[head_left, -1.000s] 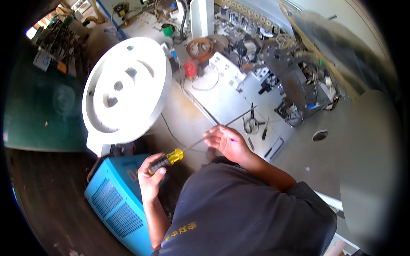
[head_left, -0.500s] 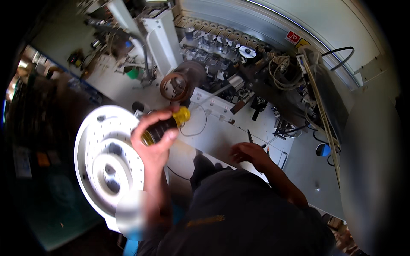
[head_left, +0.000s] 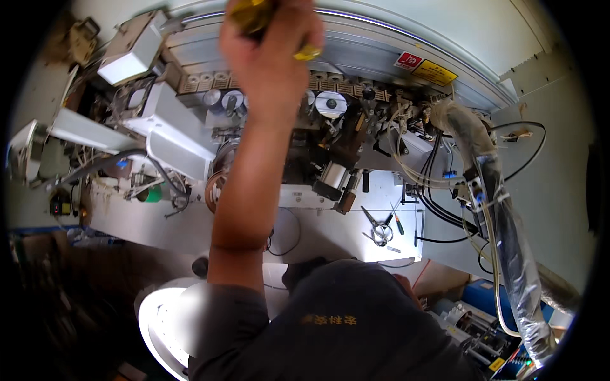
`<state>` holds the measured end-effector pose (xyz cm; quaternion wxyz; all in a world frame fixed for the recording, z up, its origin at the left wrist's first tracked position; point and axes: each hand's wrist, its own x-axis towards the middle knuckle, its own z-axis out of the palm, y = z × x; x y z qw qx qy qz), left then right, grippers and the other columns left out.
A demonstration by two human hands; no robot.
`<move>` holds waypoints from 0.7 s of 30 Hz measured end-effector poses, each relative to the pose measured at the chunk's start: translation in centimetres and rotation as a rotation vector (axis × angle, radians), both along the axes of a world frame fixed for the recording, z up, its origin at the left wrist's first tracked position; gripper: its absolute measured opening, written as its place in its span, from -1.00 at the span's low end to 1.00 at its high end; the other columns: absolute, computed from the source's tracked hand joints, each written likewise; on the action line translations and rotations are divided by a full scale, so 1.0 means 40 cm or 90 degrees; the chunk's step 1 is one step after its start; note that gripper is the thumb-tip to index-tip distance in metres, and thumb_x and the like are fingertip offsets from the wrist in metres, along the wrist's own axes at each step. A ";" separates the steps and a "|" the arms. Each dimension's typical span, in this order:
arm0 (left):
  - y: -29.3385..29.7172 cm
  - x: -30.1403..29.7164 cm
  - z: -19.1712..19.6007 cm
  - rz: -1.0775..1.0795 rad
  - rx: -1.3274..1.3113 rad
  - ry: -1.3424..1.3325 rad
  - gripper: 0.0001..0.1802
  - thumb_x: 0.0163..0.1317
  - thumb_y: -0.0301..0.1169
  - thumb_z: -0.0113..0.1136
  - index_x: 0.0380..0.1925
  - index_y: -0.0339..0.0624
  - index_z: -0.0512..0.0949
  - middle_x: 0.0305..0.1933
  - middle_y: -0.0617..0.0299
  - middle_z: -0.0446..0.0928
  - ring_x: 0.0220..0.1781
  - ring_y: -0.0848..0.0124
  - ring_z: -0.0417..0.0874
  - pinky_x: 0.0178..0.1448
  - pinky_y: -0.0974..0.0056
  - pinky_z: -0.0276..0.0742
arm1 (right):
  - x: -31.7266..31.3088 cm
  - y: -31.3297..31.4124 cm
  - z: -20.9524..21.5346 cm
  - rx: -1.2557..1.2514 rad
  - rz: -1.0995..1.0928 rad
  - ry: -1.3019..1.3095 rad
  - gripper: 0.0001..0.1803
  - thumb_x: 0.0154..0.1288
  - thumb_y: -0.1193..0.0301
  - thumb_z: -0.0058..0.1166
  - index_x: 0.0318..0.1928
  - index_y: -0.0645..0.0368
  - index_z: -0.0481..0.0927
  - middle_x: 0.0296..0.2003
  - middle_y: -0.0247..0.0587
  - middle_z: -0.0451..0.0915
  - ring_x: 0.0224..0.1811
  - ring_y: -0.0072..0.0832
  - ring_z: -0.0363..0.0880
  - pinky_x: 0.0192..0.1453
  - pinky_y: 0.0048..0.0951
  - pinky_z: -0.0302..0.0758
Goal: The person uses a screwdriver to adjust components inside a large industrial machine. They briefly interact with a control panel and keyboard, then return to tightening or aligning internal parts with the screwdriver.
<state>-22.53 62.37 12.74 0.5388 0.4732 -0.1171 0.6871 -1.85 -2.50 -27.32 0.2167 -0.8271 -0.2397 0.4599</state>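
Note:
My left hand (head_left: 273, 57) is raised high at the top of the view, above the back of the machine. Its fingers are wrapped around a screwdriver (head_left: 253, 16) with a thick yellow and dark handle. One yellow end sticks out beside my fingers, and a thin shaft seems to run on from it, down to the right. My forearm crosses in front of the machine's rollers and hides part of them. Of my right arm only a sliver shows beside my dark shirt; the right hand is out of sight.
Scissors (head_left: 381, 233) and an orange-handled tool (head_left: 398, 223) lie on the white bench. A foil-wrapped hose (head_left: 508, 254) and black cables stand at right. White machine arms (head_left: 181, 136) rise at left. A round white part (head_left: 155, 324) is by my left elbow.
My left hand has swung up and away from beside the round white part, carrying the screwdriver. My right hand has dropped out of view. The whole view has turned.

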 end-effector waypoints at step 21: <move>0.136 0.596 -0.251 -0.330 0.020 0.252 -0.54 0.44 -0.12 0.04 -0.49 -0.30 0.52 -0.59 0.15 0.52 -0.58 0.39 0.56 -0.53 0.33 0.41 | -0.122 0.170 0.127 -0.106 -0.430 0.250 -0.64 0.52 0.28 0.08 0.16 0.25 0.57 -0.21 -0.22 0.69 -0.24 -0.52 0.65 -0.18 -0.49 0.60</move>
